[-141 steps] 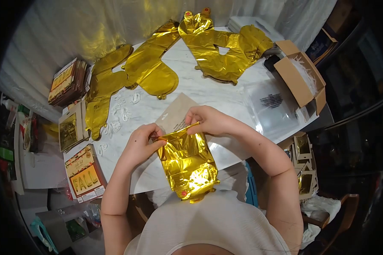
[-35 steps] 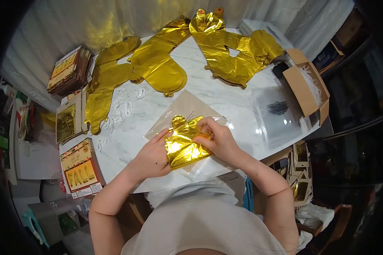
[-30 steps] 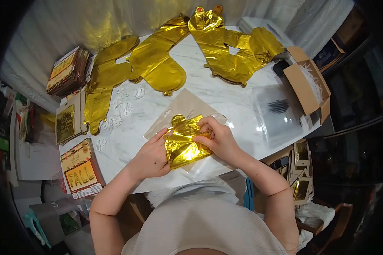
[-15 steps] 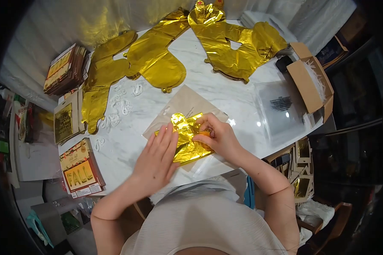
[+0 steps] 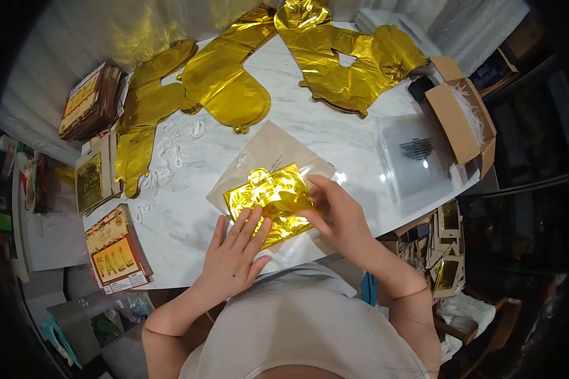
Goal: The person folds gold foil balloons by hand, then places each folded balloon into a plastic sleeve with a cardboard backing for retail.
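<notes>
A folded gold foil balloon point(image 5: 278, 196) lies on a flat clear plastic bag point(image 5: 269, 142) with a hang hole, on the near part of the table. My left hand point(image 5: 234, 256) is open, its spread fingers resting on the foil's lower left edge. At the foil's right edge, my right hand point(image 5: 341, 218) is curved, with thumb and index finger apart and the thumb tip touching the foil. The other fingertips of that hand are partly hidden.
Flat gold foil balloons point(image 5: 227, 95) lie along the back of the marble-patterned table point(image 5: 189, 252). White string coils point(image 5: 164, 177) are left of centre. Printed FALL packages point(image 5: 117, 252) line the left edge. Clear bags point(image 5: 417, 158) and an open cardboard box point(image 5: 452, 114) stand right.
The foil now lies flatter and wider. My left hand has slid down toward me to its lower edge. My right hand has opened from a pinch and moved right.
</notes>
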A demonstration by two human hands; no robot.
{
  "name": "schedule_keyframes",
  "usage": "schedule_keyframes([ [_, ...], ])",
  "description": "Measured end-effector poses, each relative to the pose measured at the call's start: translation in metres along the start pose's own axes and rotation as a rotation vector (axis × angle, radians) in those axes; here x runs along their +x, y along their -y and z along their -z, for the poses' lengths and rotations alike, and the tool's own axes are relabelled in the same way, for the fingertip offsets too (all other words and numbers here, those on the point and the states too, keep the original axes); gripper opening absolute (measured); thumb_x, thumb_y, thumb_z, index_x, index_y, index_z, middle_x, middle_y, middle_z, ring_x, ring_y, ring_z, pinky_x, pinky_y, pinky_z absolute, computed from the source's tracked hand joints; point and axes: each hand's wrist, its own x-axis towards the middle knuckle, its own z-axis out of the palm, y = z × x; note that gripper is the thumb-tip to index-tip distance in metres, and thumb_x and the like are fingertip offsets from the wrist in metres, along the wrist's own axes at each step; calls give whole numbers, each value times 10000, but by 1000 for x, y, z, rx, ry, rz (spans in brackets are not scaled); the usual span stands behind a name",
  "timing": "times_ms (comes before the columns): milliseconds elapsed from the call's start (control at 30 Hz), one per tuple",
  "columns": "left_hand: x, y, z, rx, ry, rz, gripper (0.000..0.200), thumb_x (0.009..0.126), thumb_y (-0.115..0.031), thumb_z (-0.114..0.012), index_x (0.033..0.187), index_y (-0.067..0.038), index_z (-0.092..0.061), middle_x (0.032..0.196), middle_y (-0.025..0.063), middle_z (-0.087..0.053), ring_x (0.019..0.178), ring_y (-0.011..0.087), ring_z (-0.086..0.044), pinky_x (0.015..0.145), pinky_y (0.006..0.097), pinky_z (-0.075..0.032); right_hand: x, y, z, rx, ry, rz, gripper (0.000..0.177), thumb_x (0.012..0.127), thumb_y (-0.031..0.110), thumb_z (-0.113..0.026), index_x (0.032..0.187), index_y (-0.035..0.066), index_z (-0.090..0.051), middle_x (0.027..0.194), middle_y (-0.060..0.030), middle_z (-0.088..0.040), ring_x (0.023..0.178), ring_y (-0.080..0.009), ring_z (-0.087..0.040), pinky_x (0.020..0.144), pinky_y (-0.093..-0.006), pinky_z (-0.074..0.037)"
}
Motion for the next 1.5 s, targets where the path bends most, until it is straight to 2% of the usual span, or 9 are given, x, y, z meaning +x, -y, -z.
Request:
schedule_keyframes([
  [67, 1, 0, 1, -30, 9, -14, 691, 1048, -406, -606, 1644, -98, -440, 1739, 148, -354, 1609, 320, -326, 1293, 579, -195, -15, 13, 7, 109, 38, -294, 564, 933, 111, -843, 1426, 63, -572, 999, -59, -703, 749, -116, -618, 667, -259, -501],
  [300, -5, -4, -3, 24, 0, -26, 660, 1048, -340, -586, 1618, -32, -458, 1733, 239, -313, 1605, 423, -304, 1277, 617, -224, -41, 4, -9, -44, -64, -308, 532, 936, 113, -845, 1395, 52, -583, 998, -53, -698, 793, -111, -628, 700, -248, -504],
  [433, -11, -8, -5, -159, -315, -47, 686, 919, -139, -761, 1540, 17, -516, 1591, 272, -479, 1367, 438, -561, 1085, 488, -502, -41, 10, -8, 35, -171, -326, 551, 904, 116, -877, 1374, 46, -600, 1040, -36, -691, 816, -108, -601, 721, -243, -494],
  [533, -19, -10, -1, -417, -424, 248, 610, 866, -102, -849, 1405, 16, -589, 1231, 146, -689, 937, 262, -634, 794, 373, -553, -39, 23, 13, 117, -90, -360, 599, 874, 108, -897, 1393, 41, -607, 1088, -32, -681, 869, -107, -590, 747, -244, -495],
  [667, -23, -12, -13, -928, -380, 464, 677, 830, -81, -919, 1407, 7, -576, 1084, 40, -726, 800, 79, -555, 681, 231, -498, -48, 11, 24, 295, 120, -365, 573, 825, 17, -879, 1357, 38, -668, 1132, -33, -650, 904, -112, -572, 755, -247, -488],
  [767, -32, -12, -23, -964, -384, 370, 585, 839, -23, -879, 1365, -17, -623, 1058, 38, -737, 818, 97, -588, 687, 242, -509, -52, 9, 30, 274, 209, -353, 482, 804, -84, -808, 1258, 56, -730, 1137, -53, -636, 947, -143, -622, 796, -271, -524],
  [900, -30, -8, -13, -388, -411, -5, 309, 770, 11, -809, 1060, -82, -757, 1036, 49, -738, 871, 235, -689, 760, 344, -527, -58, 0, 31, 219, 195, -205, 489, 791, -152, -737, 1220, 82, -752, 1152, -80, -634, 1018, -200, -672, 857, -307, -563],
  [1000, -30, -8, -18, -284, -476, -96, 300, 759, -27, -829, 1045, -91, -767, 1025, 54, -743, 862, 292, -696, 735, 398, -525, -62, -3, 36, 138, 240, -157, 466, 812, -158, -732, 1204, 94, -754, 1162, -97, -637, 1073, -253, -692, 903, -340, -582],
  [1500, -35, -9, -24, -135, -519, -81, 289, 724, -88, -863, 1006, -124, -813, 1015, 8, -763, 898, 259, -680, 781, 406, -512, -59, -25, 34, -47, 331, 172, 488, 788, -4, -801, 1254, 138, -764, 1132, -74, -675, 1007, -259, -669, 837, -327, -577],
])
